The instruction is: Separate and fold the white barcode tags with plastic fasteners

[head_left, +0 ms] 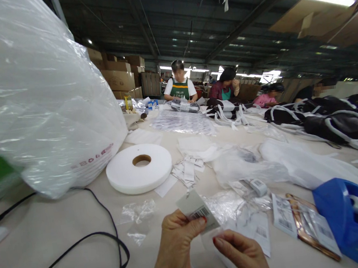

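My left hand pinches a pale hang tag with a printed barcode between thumb and fingers. Close beside it, my right hand is closed, thumb against fingers, on a thin see-through plastic piece just under the tag; its exact kind is hard to make out. Behind my hands lies a loose pile of white printed tags. More barcode tags rest to the right of my right hand, near crumpled clear plastic.
A large white tape roll lies flat at centre left, beside a bulging plastic bag. Black cord loops at left. A blue tape dispenser stands at right. Black goods with white straps and several people are farther back.
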{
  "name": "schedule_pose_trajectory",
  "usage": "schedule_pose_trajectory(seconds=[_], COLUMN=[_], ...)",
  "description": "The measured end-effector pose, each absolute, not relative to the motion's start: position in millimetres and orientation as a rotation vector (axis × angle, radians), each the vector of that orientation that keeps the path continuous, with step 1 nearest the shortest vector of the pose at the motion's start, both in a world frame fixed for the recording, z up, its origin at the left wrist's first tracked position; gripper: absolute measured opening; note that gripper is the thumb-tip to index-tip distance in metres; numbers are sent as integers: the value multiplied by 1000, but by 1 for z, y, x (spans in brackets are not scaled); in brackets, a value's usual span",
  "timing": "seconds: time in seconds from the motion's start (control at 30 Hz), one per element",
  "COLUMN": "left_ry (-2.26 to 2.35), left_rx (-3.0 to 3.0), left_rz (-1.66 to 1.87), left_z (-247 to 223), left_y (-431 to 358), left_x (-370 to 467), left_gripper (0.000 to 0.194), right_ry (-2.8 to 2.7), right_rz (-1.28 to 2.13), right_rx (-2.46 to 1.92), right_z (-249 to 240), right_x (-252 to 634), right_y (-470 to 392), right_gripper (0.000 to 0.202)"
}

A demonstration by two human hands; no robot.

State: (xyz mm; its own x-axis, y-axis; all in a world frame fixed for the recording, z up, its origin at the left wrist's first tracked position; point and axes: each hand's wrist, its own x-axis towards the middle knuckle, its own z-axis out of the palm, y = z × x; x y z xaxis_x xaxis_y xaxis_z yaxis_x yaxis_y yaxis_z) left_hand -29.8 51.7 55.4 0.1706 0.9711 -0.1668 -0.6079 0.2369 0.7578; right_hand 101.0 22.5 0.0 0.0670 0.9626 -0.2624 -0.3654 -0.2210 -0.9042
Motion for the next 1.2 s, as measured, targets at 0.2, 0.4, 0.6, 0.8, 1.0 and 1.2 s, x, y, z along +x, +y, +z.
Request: schedule_pose_trajectory(seconds=[0.2, 0.4, 0.6, 0.8, 1.0, 1.2], left_ry=[783, 803, 813, 758, 665, 625], left_rx=[611, 663, 665, 619, 587, 577], left_rz=[1200, 1179, 1166, 1306, 1270, 1259], left_z=[54, 51, 52, 56, 62, 63], left_y=[52, 52, 53, 60, 58, 54], left_x=[-30, -30, -30, -42, -42, -40], left_gripper=[22, 22, 21, 12, 18, 17], right_ry=[-730, -751, -803, -830, -884, -879], right_rz=[1436, 1405, 1359, 1347, 1244, 1207], right_rx=[-1166, -1188, -1220, -1245, -1303, -1301], right_z=[2, 4, 2, -1, -13, -14], right_x=[99, 98, 98, 100, 101, 100], right_y=[22, 23, 23, 23, 22, 19], right_gripper=[16, 18, 19, 19, 21, 21])
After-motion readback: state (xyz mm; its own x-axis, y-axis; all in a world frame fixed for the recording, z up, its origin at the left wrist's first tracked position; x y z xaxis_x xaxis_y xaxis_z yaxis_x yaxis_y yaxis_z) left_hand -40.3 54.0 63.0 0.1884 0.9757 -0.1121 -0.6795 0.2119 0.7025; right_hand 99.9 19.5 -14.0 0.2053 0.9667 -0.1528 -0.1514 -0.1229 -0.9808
